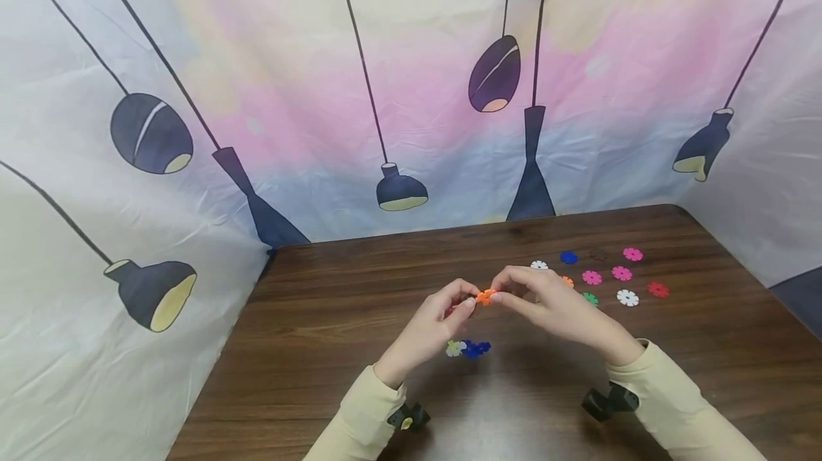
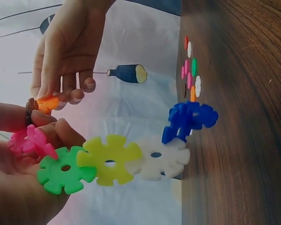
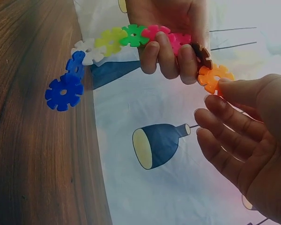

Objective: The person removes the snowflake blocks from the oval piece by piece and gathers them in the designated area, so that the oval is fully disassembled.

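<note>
A chain of slotted, flower-shaped plastic discs hangs from my left hand (image 1: 433,318), whose fingers hold its brown disc (image 3: 204,57) near one end. Past the brown one, an orange disc (image 3: 210,80) is pinched between the thumb and forefinger of my right hand (image 1: 555,304); the other right fingers are loosely bent. Orange and brown meet at their edges. From the left hand the chain runs through two pink discs (image 2: 36,141), a green disc (image 2: 56,174), a yellow disc (image 2: 124,154) and a white disc (image 2: 171,157) to two blue discs (image 2: 201,115) at the far end.
Loose discs lie flat on the dark wooden table (image 1: 334,290) at the back right, beyond my right hand: among them a red disc (image 1: 658,290), a white one, a green one, a blue one and several pink ones. A printed cloth (image 1: 308,90) hangs behind the table.
</note>
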`<state>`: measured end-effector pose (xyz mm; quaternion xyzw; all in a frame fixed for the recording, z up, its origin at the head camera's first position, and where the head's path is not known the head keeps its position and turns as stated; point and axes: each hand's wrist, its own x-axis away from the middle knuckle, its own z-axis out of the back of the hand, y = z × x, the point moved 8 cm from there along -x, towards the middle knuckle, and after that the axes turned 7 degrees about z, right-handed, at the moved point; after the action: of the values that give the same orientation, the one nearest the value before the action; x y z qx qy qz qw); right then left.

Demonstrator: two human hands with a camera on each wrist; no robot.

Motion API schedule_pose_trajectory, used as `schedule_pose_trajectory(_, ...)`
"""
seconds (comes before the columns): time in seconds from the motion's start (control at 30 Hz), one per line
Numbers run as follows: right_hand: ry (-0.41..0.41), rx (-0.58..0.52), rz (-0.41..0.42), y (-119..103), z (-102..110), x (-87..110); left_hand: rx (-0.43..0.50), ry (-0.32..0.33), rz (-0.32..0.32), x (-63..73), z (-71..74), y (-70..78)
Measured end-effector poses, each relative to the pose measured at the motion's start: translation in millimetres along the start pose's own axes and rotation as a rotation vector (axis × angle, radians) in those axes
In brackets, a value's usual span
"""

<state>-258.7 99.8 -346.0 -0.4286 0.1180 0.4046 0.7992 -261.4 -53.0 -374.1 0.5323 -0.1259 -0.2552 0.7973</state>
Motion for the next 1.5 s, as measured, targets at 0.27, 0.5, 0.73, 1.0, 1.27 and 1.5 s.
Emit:
schedule_pose_trajectory(0.27,0.022,0.024,0.062,-4.9,-3.5,2.8,0.008,0.017,0.005,3.1,-0.8,-2.1)
schedule_pose_trajectory(0.5,0.095,0.061,0.13,-11.2,3.4,0.2,-0.005,0.037,-0.042,0.0,2.7,7.8)
schedule_pose_trajectory(0.73,0.236,0.112,0.103,-13.6,25.9,0.0,-0.002,0.114,-0.027,-2.4,14.5,2.2)
schedule_pose_trajectory(1.0,0.399,0.184,-0.191,27.0,71.3,12.6,0.056,0.172,0.018,-4.4,28.2,-3.2)
schedule_pose_trajectory(1.27,0.294,0.201,-0.334,80.2,59.9,17.2,0.039,0.091,0.027,-4.0,29.0,-4.2)
schedule_pose_trajectory(1.5,0.132,0.161,-0.414,121.2,32.6,20.9,-0.106,0.101,-0.023,-2.3,32.6,2.4)
